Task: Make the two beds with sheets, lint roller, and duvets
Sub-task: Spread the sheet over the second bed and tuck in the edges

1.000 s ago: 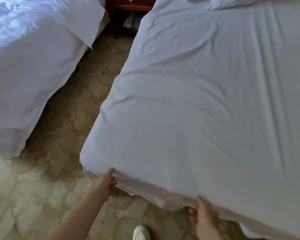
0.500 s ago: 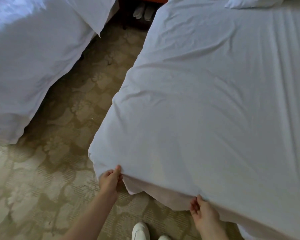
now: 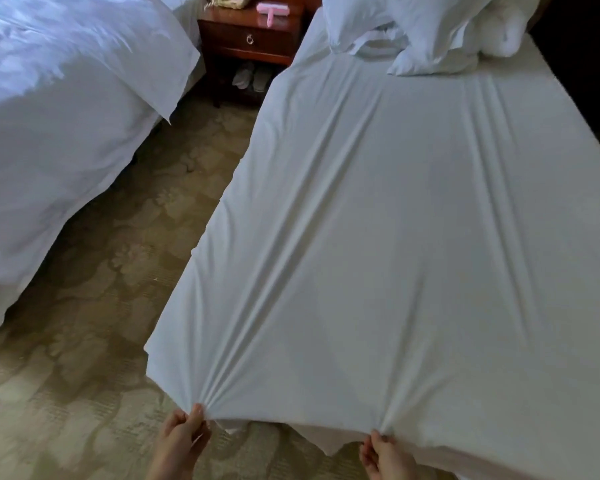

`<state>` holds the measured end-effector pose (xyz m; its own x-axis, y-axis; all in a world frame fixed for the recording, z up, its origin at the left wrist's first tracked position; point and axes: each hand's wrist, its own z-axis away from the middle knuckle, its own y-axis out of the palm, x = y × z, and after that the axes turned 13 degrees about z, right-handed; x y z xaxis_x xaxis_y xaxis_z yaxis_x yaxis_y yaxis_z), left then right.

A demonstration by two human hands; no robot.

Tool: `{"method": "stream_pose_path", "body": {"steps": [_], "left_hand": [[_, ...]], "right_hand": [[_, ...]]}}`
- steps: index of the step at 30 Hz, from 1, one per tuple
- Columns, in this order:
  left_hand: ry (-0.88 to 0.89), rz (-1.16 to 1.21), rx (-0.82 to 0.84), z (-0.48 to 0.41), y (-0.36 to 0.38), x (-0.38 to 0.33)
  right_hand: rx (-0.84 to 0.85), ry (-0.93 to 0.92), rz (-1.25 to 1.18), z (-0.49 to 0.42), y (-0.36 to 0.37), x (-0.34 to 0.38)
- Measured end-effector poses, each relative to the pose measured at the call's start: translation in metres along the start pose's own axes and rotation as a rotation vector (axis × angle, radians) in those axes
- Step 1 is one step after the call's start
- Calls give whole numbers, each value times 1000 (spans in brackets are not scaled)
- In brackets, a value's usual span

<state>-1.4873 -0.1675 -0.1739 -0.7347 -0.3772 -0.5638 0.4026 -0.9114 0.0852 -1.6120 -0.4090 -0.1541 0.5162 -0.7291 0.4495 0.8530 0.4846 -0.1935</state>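
A white sheet covered the right-hand bed from its heaped head end to the foot, drawn into long creases that fanned out from two pinched points at the near edge. To the left, across a strip of patterned carpet, the second bed lay under a white duvet whose corner hung toward the floor. A crumpled duvet and pillows sat bunched at the head of the right-hand bed. Between the beds stood a dark wooden nightstand, with a pink lint roller on top and pale slippers beneath it. At the foot of the bed, the left hand gripped the sheet's near corner, fingers clenched on gathered cloth, while the right hand pinched the same edge farther along, well apart from the left.
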Motion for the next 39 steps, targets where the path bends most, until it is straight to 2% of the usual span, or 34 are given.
{"method": "stream_pose_path", "body": {"steps": [7, 9, 12, 15, 17, 20, 24, 28, 32, 37, 39], "left_hand": [[-46, -208, 30, -8, 9, -16], [-18, -203, -20, -23, 6, -36], [193, -337, -107, -62, -10, -74], [354, -749, -27, -107, -30, -100], [421, -921, 25, -119, -28, -109], [564, -1065, 89, -130, -25, -115], [755, -1117, 243, -154, -34, -121], [752, -1079, 249, -151, -43, -121], [699, -1007, 289, -142, -58, -119], [784, -1130, 348, -132, -67, -133], [807, -1159, 363, -124, -69, -140]], "right_hand": [[-22, 19, -18, -13, -5, 3], [-8, 30, -20, -18, -4, 1], [-24, 54, -28, -25, -1, -4], [-80, 78, -20, -26, 4, -13], [-118, 92, -47, -27, 10, -20], [-139, 75, -84, -31, 25, -28], [-199, 1, -41, -32, 45, -22], [-447, -56, 190, -32, 46, -17], [-378, -25, 370, -28, 39, -13], [-437, -257, 1004, -17, 26, -26], [-386, -311, 1141, -7, 14, -32]]}}
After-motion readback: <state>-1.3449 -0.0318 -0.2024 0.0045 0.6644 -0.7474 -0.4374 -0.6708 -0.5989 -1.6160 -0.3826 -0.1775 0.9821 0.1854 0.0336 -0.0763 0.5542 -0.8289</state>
